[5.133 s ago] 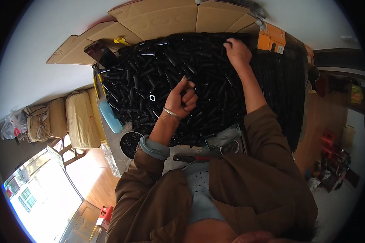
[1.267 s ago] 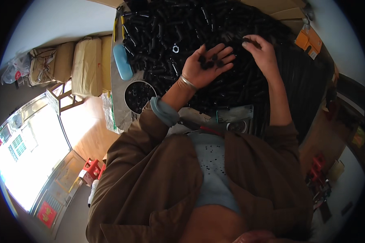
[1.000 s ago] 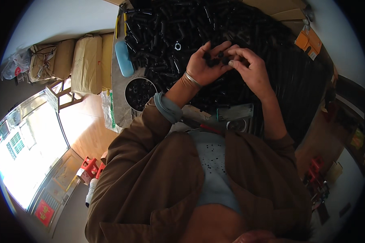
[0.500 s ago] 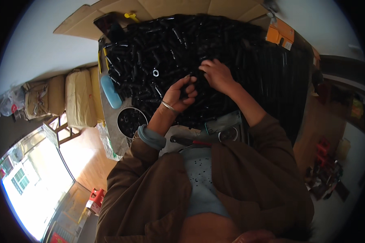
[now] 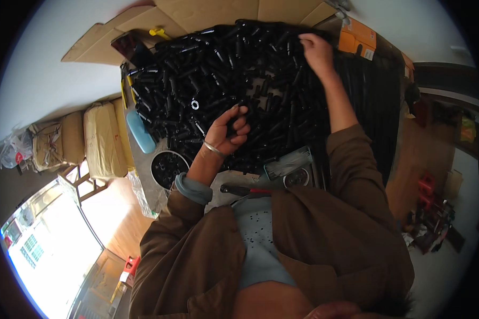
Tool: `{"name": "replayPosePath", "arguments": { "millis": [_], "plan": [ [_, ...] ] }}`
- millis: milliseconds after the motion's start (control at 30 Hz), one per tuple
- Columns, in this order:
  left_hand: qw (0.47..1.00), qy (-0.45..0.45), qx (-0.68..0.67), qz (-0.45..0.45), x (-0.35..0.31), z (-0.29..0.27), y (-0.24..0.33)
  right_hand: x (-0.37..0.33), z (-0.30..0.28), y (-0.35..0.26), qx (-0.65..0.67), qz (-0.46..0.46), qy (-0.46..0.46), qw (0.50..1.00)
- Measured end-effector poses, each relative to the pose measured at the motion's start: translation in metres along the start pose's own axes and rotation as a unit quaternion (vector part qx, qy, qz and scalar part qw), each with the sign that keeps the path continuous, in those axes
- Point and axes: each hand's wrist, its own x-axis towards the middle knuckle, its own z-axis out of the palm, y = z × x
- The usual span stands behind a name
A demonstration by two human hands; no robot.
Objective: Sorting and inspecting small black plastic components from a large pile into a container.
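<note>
A wide heap of short black tube-like pieces [image 5: 197, 80] covers the table before me. My left hand [image 5: 228, 133], with a bangle at the wrist, is over the near middle of the heap. Its fingers are curled in around something dark, mostly hidden by them. Farther off to the right, my right hand [image 5: 319, 56] reaches over the heap's far edge. Its fingers are bent together, and whatever is between them is too small to make out. A pale toothed ring [image 5: 195, 105] lies among the pieces, left of my left hand.
Along the left edge are a blue case [image 5: 140, 132] and a round bowl [image 5: 155, 166] of small black parts. Near my body lie a red-and-black handled tool [image 5: 245, 190], a small round container [image 5: 296, 178] and a clear bag [image 5: 290, 162]. An orange box [image 5: 357, 40] stands far right; cardboard [image 5: 207, 13] lines the back.
My right hand has moved from beside the left hand to the far right of the heap. My left hand stays curled, in about the same place. The view has shifted slightly.
</note>
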Motion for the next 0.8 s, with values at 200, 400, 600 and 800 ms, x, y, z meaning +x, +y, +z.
{"name": "replayPosePath", "arguments": {
  "millis": [200,400,600,800],
  "plan": [
    [0.999,0.029,0.042,-0.004,-0.002,0.007,0.0,-0.012,-0.022,0.003,0.019,0.146,-0.087,0.985],
    [0.998,-0.004,0.057,-0.001,-0.01,-0.001,0.003,-0.046,-0.013,-0.043,0.031,0.061,-0.164,0.984],
    [0.999,0.028,0.044,-0.002,-0.008,0.014,-0.006,-0.063,0.042,-0.082,-0.13,-0.051,-0.223,0.965],
    [0.999,0.005,-0.017,0.049,-0.012,0.001,0.002,-0.047,0.054,-0.087,-0.222,-0.09,-0.274,0.931]
  ]
}}
